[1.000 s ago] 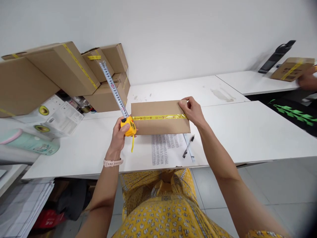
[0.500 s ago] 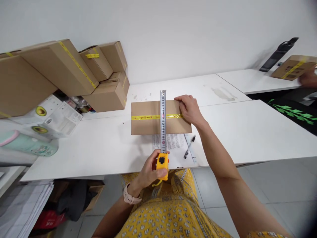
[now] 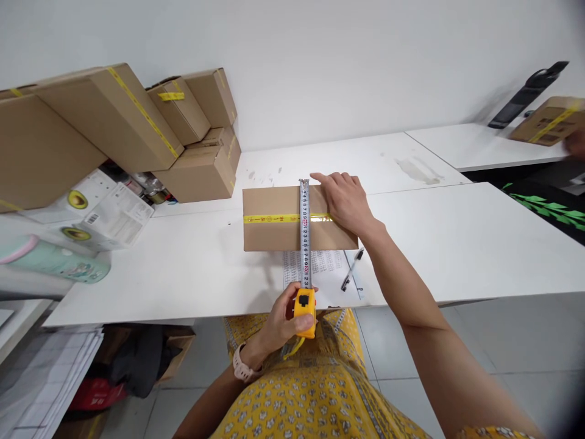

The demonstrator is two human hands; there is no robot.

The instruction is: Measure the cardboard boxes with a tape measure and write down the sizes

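A flat brown cardboard box (image 3: 272, 227) sealed with yellow tape lies on the white table (image 3: 192, 274) in front of me. My left hand (image 3: 286, 320) grips a yellow tape measure (image 3: 304, 303) at the table's near edge. Its steel blade (image 3: 304, 231) runs away from me across the box top to the far edge. My right hand (image 3: 343, 200) rests flat on the box's right part, fingers stretched toward the blade's tip. Under the box lies a printed sheet (image 3: 320, 271) with a pen (image 3: 351, 277) on it.
Several taped cardboard boxes (image 3: 137, 122) are stacked at the back left, with white product cartons (image 3: 98, 207) and a mint-green bottle (image 3: 55, 262) beside them. On a table at the far right, another person's hand (image 3: 576, 143) touches a small box (image 3: 546, 121) near a black device (image 3: 525, 94).
My left hand swung the tape measure from the box's left end to the near edge, and the blade now lies across the box. My right hand flattened on top.
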